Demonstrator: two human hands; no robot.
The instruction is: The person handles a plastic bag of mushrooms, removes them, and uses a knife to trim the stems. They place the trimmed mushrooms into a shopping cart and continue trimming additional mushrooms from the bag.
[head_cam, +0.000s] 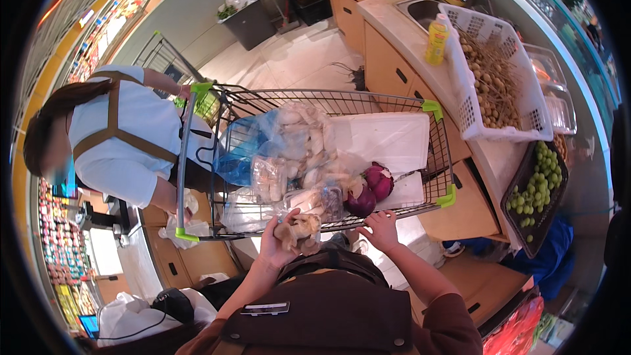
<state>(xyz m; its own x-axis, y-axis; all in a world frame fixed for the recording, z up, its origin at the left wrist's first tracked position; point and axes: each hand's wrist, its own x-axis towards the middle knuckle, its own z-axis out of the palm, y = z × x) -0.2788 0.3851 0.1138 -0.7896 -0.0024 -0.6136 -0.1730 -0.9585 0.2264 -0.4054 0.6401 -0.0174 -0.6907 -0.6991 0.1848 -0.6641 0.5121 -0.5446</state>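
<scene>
My left hand [282, 241] holds a cluster of pale brown mushrooms [298, 232] close to the near rail of a metal shopping cart [315, 92]. On or just over that same rail, my right hand [380, 229] is bent with its fingers slightly apart, holding nothing that I can see. Beside it, inside the cart, lie two red onions [361, 201]. Clear bags of long pale mushrooms [308, 145], a wrapped tray of mushrooms [269, 177], a blue plastic bag [241, 143] and a white foam box or lid [389, 133] fill much of the cart.
A person [128, 128] in a light shirt touches the cart's handle end. On the right counter [394, 24] are a white crate [512, 133] of longans, a yellow bottle [437, 42] and a dark tray [530, 244] of green grapes. A grey bin [251, 24] stands behind the cart.
</scene>
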